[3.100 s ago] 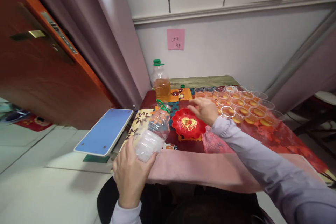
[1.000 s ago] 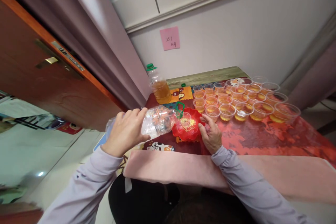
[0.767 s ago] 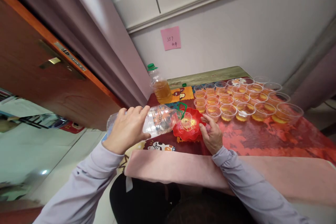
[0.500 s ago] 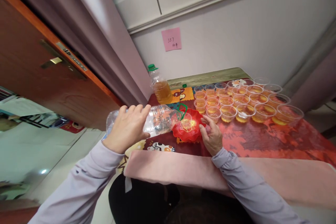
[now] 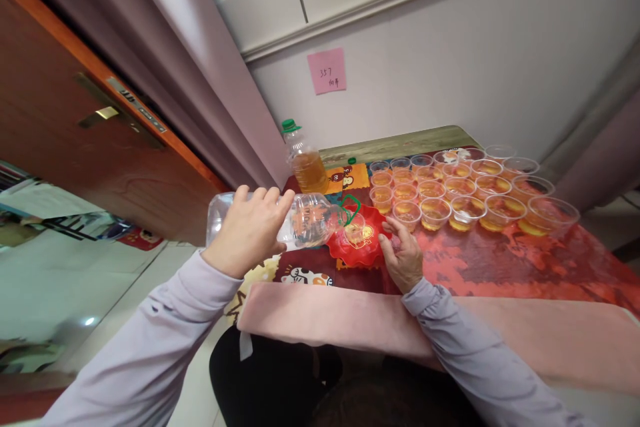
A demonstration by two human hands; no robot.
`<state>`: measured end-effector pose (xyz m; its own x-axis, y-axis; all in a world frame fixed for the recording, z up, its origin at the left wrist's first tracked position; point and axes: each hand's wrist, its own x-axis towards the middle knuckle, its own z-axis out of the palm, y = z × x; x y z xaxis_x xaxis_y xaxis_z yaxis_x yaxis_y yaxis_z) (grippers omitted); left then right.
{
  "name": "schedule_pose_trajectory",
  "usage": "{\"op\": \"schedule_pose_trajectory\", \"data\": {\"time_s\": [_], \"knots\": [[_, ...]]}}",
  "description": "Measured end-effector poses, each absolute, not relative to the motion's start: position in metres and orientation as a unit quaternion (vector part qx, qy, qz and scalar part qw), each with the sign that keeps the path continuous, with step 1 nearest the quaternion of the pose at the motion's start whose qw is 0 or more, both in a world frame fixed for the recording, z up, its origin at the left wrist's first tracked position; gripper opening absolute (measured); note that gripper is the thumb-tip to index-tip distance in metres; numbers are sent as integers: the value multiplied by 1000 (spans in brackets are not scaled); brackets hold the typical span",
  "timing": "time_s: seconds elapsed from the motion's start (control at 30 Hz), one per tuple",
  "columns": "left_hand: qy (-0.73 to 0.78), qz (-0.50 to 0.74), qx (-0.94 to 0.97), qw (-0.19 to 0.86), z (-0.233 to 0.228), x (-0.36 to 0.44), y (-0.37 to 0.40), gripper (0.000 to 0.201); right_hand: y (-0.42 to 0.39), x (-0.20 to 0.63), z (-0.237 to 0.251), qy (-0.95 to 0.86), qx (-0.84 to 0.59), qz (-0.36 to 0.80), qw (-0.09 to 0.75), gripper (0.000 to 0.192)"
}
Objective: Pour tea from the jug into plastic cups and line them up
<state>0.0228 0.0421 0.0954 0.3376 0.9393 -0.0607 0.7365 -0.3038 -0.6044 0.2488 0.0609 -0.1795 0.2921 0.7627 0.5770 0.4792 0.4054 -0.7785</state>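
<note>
My left hand [image 5: 253, 230] is wrapped over a big clear plastic bottle [image 5: 310, 220], which lies nearly level with its mouth to the right. A green handle ring [image 5: 351, 208] sits at the bottle's neck. Under the mouth is a red scalloped dish [image 5: 367, 255] with a gold print. A clear plastic cup [image 5: 355, 232] stands in the dish, partly behind the bottle's neck. The fingers of my right hand [image 5: 401, 255] pinch the dish's right rim. Right of the dish, several clear cups [image 5: 435, 215] of amber liquid stand in rows.
At the back left stands another bottle [image 5: 309, 170] with a green cap and amber liquid. A loose green cap [image 5: 352, 161] lies near the wall. A pink cloth [image 5: 340, 317] covers the table's front edge. A wooden door [image 5: 100, 113] is at the left.
My left hand has raised the bottle's base slightly, so it lies closer to level. Less liquid shows in it. My right hand and the red dish have hardly moved.
</note>
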Motion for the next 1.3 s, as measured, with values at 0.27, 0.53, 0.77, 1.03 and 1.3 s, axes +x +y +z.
{"op": "schedule_pose_trajectory", "data": {"time_s": [0.27,0.53,0.77,1.03,1.3], "knots": [[-497,217,-791,284,101,36,52,73,60,249,-176,-577,-536,123,604,41],[-471,245,-795,293,111,55,61,55,57,247,-174,-581,-535,128,600,41],[-457,207,-818,281,112,62,64,50,55,245,-171,-579,-525,146,606,40],[-434,148,-846,274,113,68,71,54,51,241,-170,-585,-516,140,610,39],[-335,55,-881,329,105,61,91,50,53,239,-172,-578,-521,115,618,44]]}}
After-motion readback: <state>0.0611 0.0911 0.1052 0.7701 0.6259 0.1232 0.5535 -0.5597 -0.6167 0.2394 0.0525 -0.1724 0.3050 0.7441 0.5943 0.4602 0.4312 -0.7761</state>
